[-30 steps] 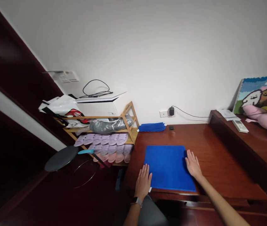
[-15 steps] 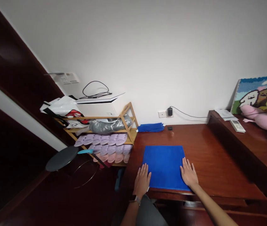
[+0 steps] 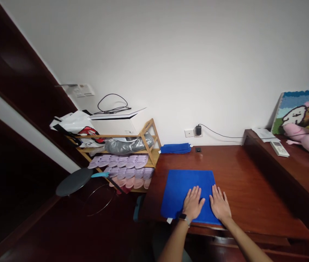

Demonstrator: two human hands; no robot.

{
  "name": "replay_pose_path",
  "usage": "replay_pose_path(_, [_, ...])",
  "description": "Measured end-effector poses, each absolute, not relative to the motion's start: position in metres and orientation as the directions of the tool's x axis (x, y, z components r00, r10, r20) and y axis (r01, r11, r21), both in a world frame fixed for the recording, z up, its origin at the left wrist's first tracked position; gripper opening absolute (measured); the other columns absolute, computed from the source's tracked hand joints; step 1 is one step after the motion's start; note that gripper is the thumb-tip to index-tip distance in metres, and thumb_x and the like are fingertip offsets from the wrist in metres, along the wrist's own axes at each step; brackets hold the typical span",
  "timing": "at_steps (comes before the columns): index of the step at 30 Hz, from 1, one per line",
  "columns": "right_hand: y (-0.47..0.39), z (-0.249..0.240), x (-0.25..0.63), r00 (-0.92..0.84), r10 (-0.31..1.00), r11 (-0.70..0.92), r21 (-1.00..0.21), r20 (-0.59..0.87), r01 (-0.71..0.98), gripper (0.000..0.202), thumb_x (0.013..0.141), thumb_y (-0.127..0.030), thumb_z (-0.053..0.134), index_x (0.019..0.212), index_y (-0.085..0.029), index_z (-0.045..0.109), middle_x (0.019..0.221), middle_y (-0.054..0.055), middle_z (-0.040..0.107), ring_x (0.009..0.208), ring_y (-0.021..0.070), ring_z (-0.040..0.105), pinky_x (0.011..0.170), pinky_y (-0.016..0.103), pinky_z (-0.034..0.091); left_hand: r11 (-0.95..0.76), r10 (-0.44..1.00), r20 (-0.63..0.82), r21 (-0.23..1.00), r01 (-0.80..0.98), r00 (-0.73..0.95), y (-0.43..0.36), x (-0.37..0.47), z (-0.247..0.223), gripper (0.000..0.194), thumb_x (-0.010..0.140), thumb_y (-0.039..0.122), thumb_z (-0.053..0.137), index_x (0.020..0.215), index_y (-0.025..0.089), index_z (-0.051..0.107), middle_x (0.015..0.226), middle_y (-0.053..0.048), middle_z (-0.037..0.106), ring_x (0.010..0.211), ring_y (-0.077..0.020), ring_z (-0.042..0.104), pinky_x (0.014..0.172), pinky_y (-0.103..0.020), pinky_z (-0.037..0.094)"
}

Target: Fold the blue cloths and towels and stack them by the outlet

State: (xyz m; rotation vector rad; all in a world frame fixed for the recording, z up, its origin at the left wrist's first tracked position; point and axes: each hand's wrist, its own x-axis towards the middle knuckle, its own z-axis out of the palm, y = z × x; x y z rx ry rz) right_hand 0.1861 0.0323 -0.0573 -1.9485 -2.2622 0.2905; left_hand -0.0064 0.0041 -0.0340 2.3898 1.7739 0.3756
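Resting left grip [image 3: 193, 206] and right grip [image 3: 220, 208], open and flat, on blue cloth [image 3: 177, 187] lying across worktop [image 3: 241, 189]; looking light, soft, floppy, probably suiting pinches at its 2 far corners

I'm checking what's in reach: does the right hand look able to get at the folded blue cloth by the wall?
Probably yes: between the right hand and the folded cloth nothing stands upright, only the flat cloth.

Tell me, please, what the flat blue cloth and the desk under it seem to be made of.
Blue cloth: fabric, perhaps microfiber, matte; soft-looking surface without shine, white tag at one corner.
Desk: wood or wood-look veneer, semi-gloss; streaky grain and soft reflections.
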Motion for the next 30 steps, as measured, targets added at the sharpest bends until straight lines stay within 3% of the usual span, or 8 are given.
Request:
replay_pose_path(7, [0.034,-0.064,0.186,-0.147,0.989,0.144,-0.241,0.003,0.960,0.070,0.106,-0.041,0.016,0.168,-0.009,0.026,0.174,0.011,0.026,0.162,0.0277,0.021,0.132,0.053,0.014,0.024,0.992,0.122,0.111,0.993,-0.038,-0.033,-0.155,-0.043,0.061,0.111,0.043,0.026,0.166,0.017,0.032,0.170,-0.012,0.037,0.159,-0.0255,0.033,0.129,-0.049,0.032])
replay_pose_path(11, [0.034,-0.061,0.186,-0.129,0.992,0.123,-0.234,-0.010,0.964,0.070,0.106,-0.041,0.016,0.168,-0.010,0.026,0.174,0.009,0.027,0.163,0.0264,0.020,0.132,0.051,0.013,0.036,0.982,0.179,0.119,0.992,-0.057,-0.042,-0.175,-0.055,0.061,0.111,0.042,0.026,0.167,0.019,0.030,0.170,-0.011,0.037,0.158,-0.0242,0.035,0.129,-0.048,0.032])
replay_pose_path(16, [0.034,-0.055,0.186,-0.133,0.991,0.123,-0.258,-0.022,0.958,0.070,0.106,-0.041,0.018,0.167,-0.009,0.027,0.174,0.010,0.026,0.162,0.0273,0.021,0.132,0.052,0.014,0.049,0.987,0.144,0.190,0.981,-0.077,-0.039,-0.171,-0.057,0.061,0.111,0.043,0.024,0.166,0.017,0.034,0.171,-0.011,0.036,0.159,-0.0235,0.033,0.130,-0.048,0.029])
replay_pose_path(21, [0.032,-0.051,0.187,-0.134,0.991,0.124,-0.224,-0.027,0.967,0.069,0.106,-0.039,0.019,0.167,-0.010,0.029,0.173,0.009,0.028,0.162,0.0280,0.022,0.132,0.053,0.013,0.054,0.976,0.186,0.291,0.955,-0.112,-0.036,-0.183,-0.058,0.060,0.111,0.041,0.023,0.161,0.016,0.044,0.165,-0.011,0.046,0.154,-0.0218,0.042,0.128,-0.044,0.035])
replay_pose_path(27, [0.028,-0.029,0.173,-0.077,0.995,0.069,-0.114,-0.068,0.991,0.067,0.105,-0.034,0.020,0.167,-0.012,0.028,0.175,0.008,0.023,0.163,0.0285,0.019,0.132,0.054,0.012,0.120,0.930,0.320,0.200,0.972,-0.181,-0.027,-0.227,-0.058,0.054,0.107,0.035,0.034,0.152,0.016,0.058,0.158,-0.012,0.057,0.150,-0.0277,0.048,0.126,-0.050,0.036])
replay_pose_path(30, [0.023,-0.012,0.140,-0.107,0.994,0.103,-0.135,-0.022,0.985,0.064,0.106,-0.039,0.023,0.168,-0.022,0.028,0.176,0.005,0.018,0.163,0.0307,0.015,0.131,0.057,0.011,0.195,0.900,0.357,0.184,0.963,-0.250,-0.022,-0.249,-0.061,0.055,0.105,0.032,0.034,0.149,0.012,0.060,0.156,-0.014,0.058,0.148,-0.0304,0.050,0.124,-0.051,0.039])
